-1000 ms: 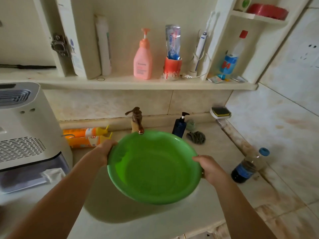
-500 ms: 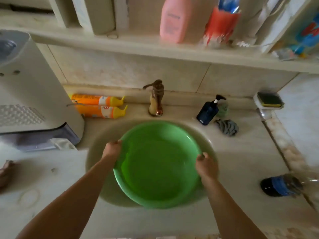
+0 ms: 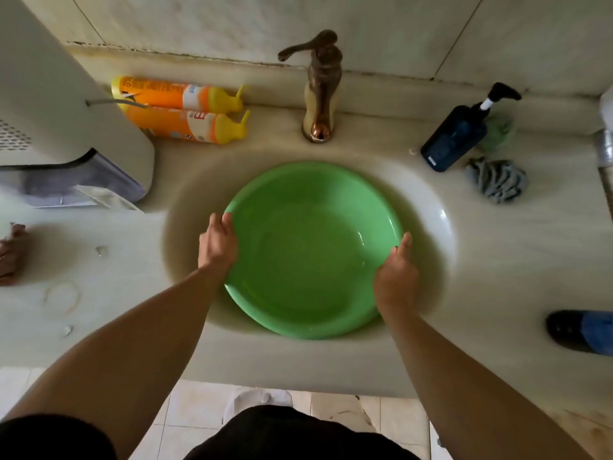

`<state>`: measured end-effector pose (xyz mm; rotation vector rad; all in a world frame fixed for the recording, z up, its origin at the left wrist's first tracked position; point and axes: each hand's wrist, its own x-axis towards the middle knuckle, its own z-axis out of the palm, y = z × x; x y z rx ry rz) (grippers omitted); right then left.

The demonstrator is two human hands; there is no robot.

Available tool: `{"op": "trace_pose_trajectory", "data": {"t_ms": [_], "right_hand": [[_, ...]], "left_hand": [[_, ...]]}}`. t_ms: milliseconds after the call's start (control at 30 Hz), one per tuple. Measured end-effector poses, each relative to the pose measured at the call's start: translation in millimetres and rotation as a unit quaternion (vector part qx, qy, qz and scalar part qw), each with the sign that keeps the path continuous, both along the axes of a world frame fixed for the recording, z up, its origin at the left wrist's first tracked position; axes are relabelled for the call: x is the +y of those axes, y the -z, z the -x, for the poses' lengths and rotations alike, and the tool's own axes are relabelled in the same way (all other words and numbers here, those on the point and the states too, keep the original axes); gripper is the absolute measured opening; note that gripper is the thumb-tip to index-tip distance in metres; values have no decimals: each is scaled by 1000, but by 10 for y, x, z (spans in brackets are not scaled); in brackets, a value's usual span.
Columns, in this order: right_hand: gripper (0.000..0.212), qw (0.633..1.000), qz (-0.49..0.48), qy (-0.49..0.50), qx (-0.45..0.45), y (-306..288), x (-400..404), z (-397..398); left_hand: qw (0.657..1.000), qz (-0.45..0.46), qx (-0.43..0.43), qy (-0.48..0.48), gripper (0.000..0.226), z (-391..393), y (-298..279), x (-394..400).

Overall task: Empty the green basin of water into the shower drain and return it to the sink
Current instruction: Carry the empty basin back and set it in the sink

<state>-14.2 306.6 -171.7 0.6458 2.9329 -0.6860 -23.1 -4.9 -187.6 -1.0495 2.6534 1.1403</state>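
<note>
Green basin [image 3: 311,250] down in the sink [image 3: 428,207], at the middle of the bench [image 3: 497,267], tilted slightly with its near rim low; held at both sides. Left hand [image 3: 217,242] on the left rim, fingers [image 3: 225,224] curled over the edge and clamped on it; right hand [image 3: 394,277] on the right rim, thumb along the top, fingers clamped on the edge likewise. Inside of the basin wet and shiny; cannot tell whether any water remains. Tap [image 3: 321,84] at the back edge, just behind the sink; two orange bottles [image 3: 179,109] lying side by side toward the back left, beside a white appliance [image 3: 59,104] at the left edge. Dark pump bottle [image 3: 457,134] toward the back right, a grey cloth [image 3: 496,180] just beside it. Blue-capped bottle [image 3: 583,330] lying at the right edge.
</note>
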Motion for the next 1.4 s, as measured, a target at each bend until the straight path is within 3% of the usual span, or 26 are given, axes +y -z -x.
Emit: {"op": "trace_pose_trajectory", "data": {"t_ms": [1400], "right_hand": [[51,999,-26,18,-19,106,-22,77]], "left_hand": [[1000,9,16,-17,44,3,81,35]]}}
